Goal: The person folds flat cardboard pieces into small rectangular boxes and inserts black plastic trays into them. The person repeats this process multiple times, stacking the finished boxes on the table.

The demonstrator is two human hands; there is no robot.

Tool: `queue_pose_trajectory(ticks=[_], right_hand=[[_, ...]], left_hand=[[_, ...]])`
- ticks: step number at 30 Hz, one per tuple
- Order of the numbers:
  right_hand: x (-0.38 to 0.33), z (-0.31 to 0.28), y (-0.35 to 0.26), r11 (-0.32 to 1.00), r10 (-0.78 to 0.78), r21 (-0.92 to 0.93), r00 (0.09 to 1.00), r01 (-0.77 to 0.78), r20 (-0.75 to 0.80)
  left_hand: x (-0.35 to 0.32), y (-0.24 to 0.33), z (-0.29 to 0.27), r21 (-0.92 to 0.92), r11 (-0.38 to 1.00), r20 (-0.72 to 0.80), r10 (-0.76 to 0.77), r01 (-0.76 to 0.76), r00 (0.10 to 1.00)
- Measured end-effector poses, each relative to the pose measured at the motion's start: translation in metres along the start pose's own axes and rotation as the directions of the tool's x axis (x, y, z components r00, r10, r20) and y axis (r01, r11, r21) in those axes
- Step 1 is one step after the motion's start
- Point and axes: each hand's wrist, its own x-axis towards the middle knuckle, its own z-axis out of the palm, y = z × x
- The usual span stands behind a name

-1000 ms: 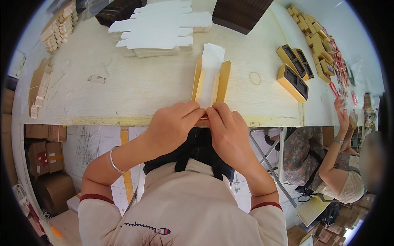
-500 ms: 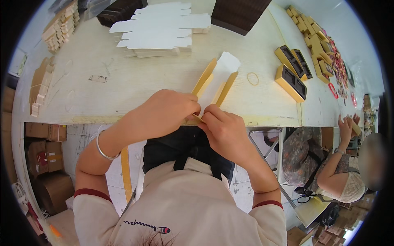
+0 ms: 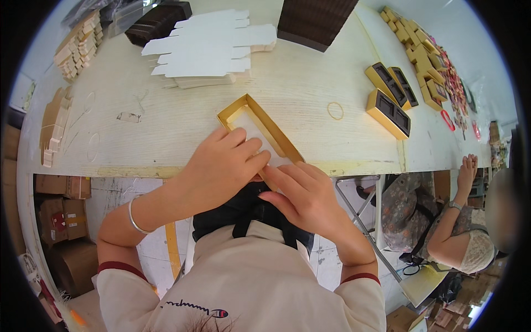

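A gold cardboard box tray with a white inside lies at the near edge of the table, its long axis slanting from far left to near right. Its far end wall stands upright. My left hand is closed on the box's left side, fingers curled over the wall and into the inside. At the near end my right hand has its fingers against the end wall, thumb below the edge. My hands cover the near end and much of the left wall.
Flat white box blanks lie stacked at the back, between dark brown stacks. Several gold boxes with black inserts stand at the right, near a rubber band. Another person's hands are at the far right.
The box has swung so its far end points leftward. That end's white flap, flat before, is now folded up into a gold wall. Both hands have shifted with the box.
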Motion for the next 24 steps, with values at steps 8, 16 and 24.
queue_pose_trajectory(ticks=[8,16,24], right_hand=[[-0.009,-0.026,0.041,0.999,-0.008,-0.049,0.981,0.018,0.195],[-0.001,-0.007,0.042,0.999,-0.03,-0.036,0.979,0.038,0.201],[0.009,-0.003,0.04,0.976,0.022,0.208,0.982,-0.062,0.188]], left_hand=[[-0.006,-0.012,-0.002,-0.12,0.989,-0.091,0.074,-0.085,0.993],[-0.007,-0.012,0.013,-0.382,0.924,-0.036,-0.002,-0.012,0.999],[-0.002,-0.001,0.017,-0.604,0.771,0.055,-0.213,0.202,0.976]])
